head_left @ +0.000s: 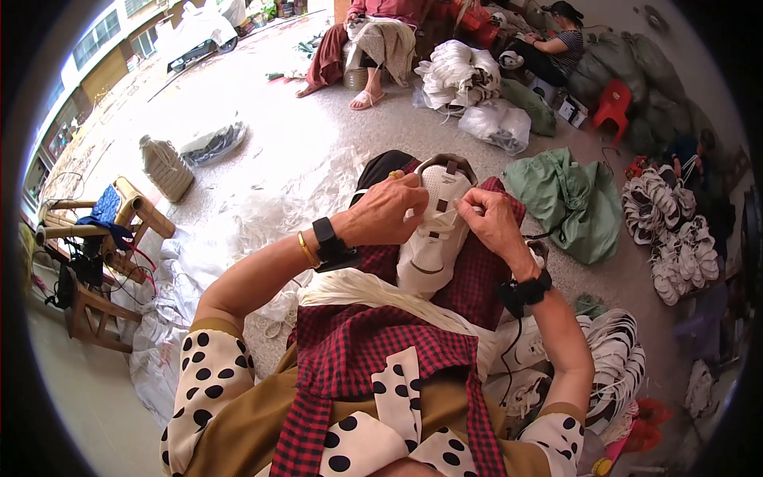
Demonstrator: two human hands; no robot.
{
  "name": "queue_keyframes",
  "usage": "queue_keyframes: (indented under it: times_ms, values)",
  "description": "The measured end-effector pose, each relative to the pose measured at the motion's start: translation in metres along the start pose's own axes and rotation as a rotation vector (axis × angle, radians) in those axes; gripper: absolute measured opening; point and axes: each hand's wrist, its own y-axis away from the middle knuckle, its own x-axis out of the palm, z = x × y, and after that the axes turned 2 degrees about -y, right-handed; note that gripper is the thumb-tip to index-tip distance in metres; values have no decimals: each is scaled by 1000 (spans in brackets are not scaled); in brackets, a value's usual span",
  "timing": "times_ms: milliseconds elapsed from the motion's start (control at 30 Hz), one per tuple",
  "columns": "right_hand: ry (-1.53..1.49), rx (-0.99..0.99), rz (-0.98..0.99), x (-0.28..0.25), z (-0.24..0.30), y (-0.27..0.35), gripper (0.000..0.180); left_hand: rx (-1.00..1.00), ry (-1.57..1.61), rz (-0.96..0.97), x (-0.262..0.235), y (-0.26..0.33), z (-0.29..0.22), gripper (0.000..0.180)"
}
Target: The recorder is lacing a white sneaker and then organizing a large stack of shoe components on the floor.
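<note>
A white sneaker (429,258) rests between my knees, its toe toward me and its dark-lined opening away from me. White lace crosses its tongue area. My left hand (388,208) is at the sneaker's left side, thumb and fingers pinched together, with something yellow at a finger. On the other side, my right hand (491,221) is pinched beside the eyelets, its fingertips together. Anything between the fingertips of either hand is too small to make out. Across my lap, over a red-and-black checked apron (342,342), lies a bundle of long white laces (373,292).
White sneakers (528,346) are piled by my right side, and more strung sneakers (675,230) lie farther right. A green sack (572,203) lies ahead right. Plastic sheeting (270,215) and a bamboo stool (119,226) are left. Two people sit farther off near a red stool (612,107).
</note>
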Motion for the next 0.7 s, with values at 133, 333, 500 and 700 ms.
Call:
queue_keyframes:
  times_ms: [133, 333, 500, 700]
  values:
    - [-40, 1, -7, 2, -6, -1, 28, -26, 72, -85, -3, 0, -4, 17]
    - [-33, 41, -10, 2, -6, 0, 29, 51, -92, 44, -7, -9, -7, 12]
    - [-91, -1, -40, 3, -8, 2, 29, -82, -108, 184, -10, -7, -18, 9]
    - [-103, -28, -50, 5, -16, 1, 29, -81, -225, 314, -32, 8, -13, 11]
